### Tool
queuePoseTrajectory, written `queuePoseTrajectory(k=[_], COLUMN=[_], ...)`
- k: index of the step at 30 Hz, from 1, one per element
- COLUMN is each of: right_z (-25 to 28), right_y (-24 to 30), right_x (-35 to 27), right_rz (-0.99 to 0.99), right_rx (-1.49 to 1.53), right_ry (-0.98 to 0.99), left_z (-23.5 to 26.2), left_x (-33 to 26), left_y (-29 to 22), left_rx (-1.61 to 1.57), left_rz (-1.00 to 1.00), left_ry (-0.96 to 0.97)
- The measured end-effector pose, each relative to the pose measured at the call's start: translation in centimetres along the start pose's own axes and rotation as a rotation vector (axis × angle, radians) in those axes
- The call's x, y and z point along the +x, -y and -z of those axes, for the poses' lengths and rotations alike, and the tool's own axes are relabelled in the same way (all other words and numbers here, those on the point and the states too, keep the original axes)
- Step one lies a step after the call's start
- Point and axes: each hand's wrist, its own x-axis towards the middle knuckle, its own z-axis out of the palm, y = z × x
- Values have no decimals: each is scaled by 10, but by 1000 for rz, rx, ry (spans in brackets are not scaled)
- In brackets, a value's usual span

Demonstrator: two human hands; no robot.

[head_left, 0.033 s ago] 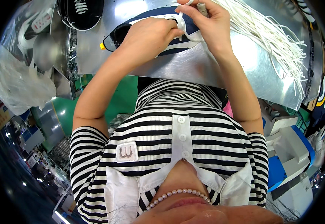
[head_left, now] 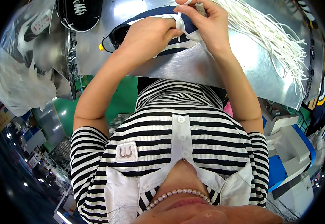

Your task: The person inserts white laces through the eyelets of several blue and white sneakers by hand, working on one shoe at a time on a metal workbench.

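Note:
A dark navy shoe (head_left: 170,47) with white stripes lies on a shiny metal table (head_left: 214,67). My left hand (head_left: 147,35) rests on top of the shoe, its fingertips pinching a white lace (head_left: 180,20). My right hand (head_left: 205,22) is just beside it, closed on the same lace, with a loop of it over one finger near the top edge. The two hands almost touch above the shoe's middle. A small yellow tag (head_left: 101,47) sticks out at the shoe's left end.
A thick bundle of loose white laces (head_left: 270,37) fans over the table's right side. A black shoe with white laces (head_left: 78,13) sits at the top left. Clear plastic bags (head_left: 20,86) with shoes hang left. White and blue boxes (head_left: 289,149) stand lower right.

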Motion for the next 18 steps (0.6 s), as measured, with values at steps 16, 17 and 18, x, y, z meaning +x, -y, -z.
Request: queuePoseTrajectory(k=[16,17,18], right_z=[28,28,28], right_y=[0,0,-1], right_x=[-59,-59,-59], right_rz=[46,62,65], right_rx=[-507,-513,-542], right_ry=[185,180,181], left_z=[-13,-12,-13], left_x=[4,5,5], left_y=[10,10,10], left_rx=[-140,-134,-144], left_rz=[-30,-31,-25], left_ry=[-199,-200,-194])
